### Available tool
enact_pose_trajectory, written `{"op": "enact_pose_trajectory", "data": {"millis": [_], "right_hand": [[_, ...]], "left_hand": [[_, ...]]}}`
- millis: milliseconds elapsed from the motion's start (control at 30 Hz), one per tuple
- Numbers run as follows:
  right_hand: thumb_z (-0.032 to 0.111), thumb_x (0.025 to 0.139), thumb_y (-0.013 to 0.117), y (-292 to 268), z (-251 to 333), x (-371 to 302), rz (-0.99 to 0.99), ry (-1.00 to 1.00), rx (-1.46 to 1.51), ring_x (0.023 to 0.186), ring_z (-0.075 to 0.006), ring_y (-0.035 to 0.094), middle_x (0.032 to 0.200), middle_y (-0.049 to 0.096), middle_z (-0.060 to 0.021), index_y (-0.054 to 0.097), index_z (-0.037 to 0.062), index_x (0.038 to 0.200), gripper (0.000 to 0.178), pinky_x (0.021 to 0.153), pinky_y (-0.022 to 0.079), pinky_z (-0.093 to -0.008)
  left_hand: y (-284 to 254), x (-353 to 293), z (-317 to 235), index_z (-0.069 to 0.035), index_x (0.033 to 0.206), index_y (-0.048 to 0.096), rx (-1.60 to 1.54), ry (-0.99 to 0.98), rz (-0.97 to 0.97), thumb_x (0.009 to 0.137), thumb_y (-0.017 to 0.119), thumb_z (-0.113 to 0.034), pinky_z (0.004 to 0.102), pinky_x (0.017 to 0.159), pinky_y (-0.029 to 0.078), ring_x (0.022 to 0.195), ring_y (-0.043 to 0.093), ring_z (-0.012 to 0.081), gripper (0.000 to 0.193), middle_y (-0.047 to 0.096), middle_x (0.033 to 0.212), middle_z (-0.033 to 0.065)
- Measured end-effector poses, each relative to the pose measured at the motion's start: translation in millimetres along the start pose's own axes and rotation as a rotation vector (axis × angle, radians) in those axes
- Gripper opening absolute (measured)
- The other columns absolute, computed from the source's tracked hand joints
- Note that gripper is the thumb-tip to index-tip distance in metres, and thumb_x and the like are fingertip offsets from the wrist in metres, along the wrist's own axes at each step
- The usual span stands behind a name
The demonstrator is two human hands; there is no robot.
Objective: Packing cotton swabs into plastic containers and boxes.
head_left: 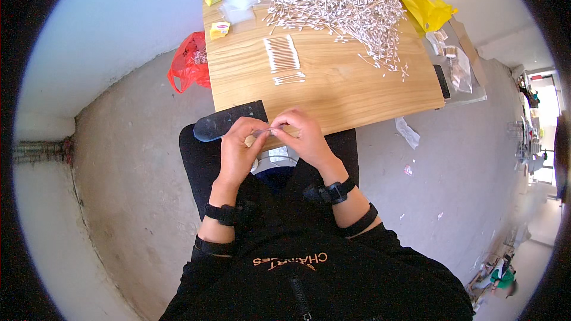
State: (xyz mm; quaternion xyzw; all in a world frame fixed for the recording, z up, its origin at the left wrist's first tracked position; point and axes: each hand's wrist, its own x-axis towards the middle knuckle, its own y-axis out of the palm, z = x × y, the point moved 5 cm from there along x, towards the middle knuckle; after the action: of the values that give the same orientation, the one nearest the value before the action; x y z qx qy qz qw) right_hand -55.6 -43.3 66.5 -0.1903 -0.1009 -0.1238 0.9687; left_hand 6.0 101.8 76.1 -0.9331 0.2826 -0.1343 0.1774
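Observation:
Both hands meet at the near edge of the table, fingertips almost touching. My left hand (239, 142) is closed in a pinch, thumb against fingers. My right hand (304, 137) pinches close beside it. Between them shows a sliver of something thin and greyish, too small to name. Beyond the hands, a neat row of cotton swabs (282, 52) lies side by side on the wooden table (339, 92). A few separate swabs (289, 78) rest just below that row. A large heap of loose cotton swabs (339, 0) covers the far part of the table.
Small yellow packets (219, 30) and clear plastic bags (239, 0) lie at the far left. A red bag (191, 62) hangs off the left side. On the right are a yellow bag (425, 9) and a phone (442, 81). A dark board (229, 121) juts from the near-left edge.

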Motion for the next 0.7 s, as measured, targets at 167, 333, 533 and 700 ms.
{"op": "enact_pose_trajectory", "data": {"millis": [167, 333, 533, 700], "right_hand": [[0.006, 0.08, 0.069, -1, 1, -1, 0.023, 0.001, -0.013, 0.085, -0.0206, 0.058, 0.085, 0.063, -0.0071, 0.064, 0.003, 0.087, 0.009, 0.077, 0.046, -0.0307], [0.008, 0.081, 0.068, 0, 1, -1, 0.025, -0.015, -0.021, 0.085, -0.0208, 0.058, 0.086, 0.063, -0.0077, 0.064, 0.0028, 0.087, 0.009, 0.077, 0.046, -0.031], [0.008, 0.081, 0.067, 1, 0, -1, 0.009, 0.025, -0.021, 0.083, -0.0212, 0.058, 0.082, 0.061, -0.0077, 0.065, 0.0029, 0.087, 0.008, 0.075, 0.046, -0.0305], [0.008, 0.08, 0.069, -14, 0, -2, -0.017, 0.066, -0.12, 0.08, -0.0215, 0.058, 0.08, 0.06, -0.0084, 0.067, 0.0027, 0.086, 0.008, 0.073, 0.046, -0.0302]], "left_hand": [[-1, 0, -2, -0.001, 0.088, 0.066, 0.08, 0.058, -0.007, 0.078, 0.07, -0.002, 0.0313, 0.078, 0.049, 0.086, 0.063, 0.0224, 0.01, 0.065, 0.09, 0.0106], [-1, -1, -1, -0.001, 0.086, 0.066, 0.1, 0.085, -0.018, 0.078, 0.069, -0.003, 0.0316, 0.076, 0.05, 0.084, 0.063, 0.0234, 0.009, 0.064, 0.088, 0.0111], [-1, 0, -1, -0.001, 0.086, 0.065, 0.101, 0.07, -0.017, 0.079, 0.068, -0.004, 0.0318, 0.076, 0.05, 0.083, 0.063, 0.0235, 0.008, 0.064, 0.088, 0.011], [-12, 0, -3, -0.002, 0.082, 0.064, 0.188, 0.104, -0.043, 0.078, 0.069, -0.006, 0.0351, 0.073, 0.05, 0.081, 0.063, 0.0284, 0.008, 0.063, 0.085, 0.0116]]}}
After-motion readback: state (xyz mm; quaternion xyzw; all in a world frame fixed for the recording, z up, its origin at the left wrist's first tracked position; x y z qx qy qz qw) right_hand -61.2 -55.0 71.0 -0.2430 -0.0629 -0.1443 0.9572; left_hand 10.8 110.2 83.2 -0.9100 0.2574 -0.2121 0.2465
